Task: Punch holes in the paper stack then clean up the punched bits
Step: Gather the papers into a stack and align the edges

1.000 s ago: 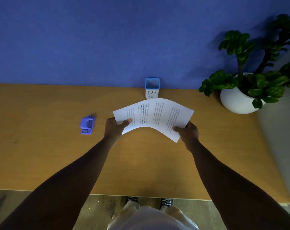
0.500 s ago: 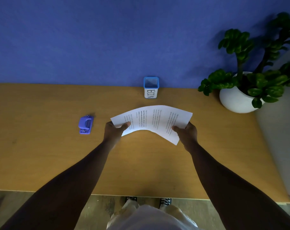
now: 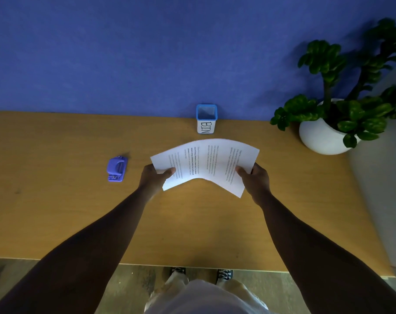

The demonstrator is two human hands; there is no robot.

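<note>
A white printed paper stack [image 3: 206, 164] arches upward above the middle of the wooden table [image 3: 56, 211]. My left hand [image 3: 155, 179] grips its left end, thumb on top. My right hand [image 3: 254, 180] grips its right end the same way. A small purple hole punch [image 3: 116, 168] lies on the table to the left of my left hand, apart from it. A small blue-rimmed white cup marked BIN [image 3: 206, 118] stands at the table's back edge, just beyond the paper.
A white pot with a green leafy plant [image 3: 324, 132] stands at the back right corner. A blue wall [image 3: 147, 53] runs behind the table. The table's front edge is near my body, with my shoes and floor below.
Both hands have lowered the paper stack slightly toward me, so the BIN cup now shows fully behind it. The punch has stayed put.
</note>
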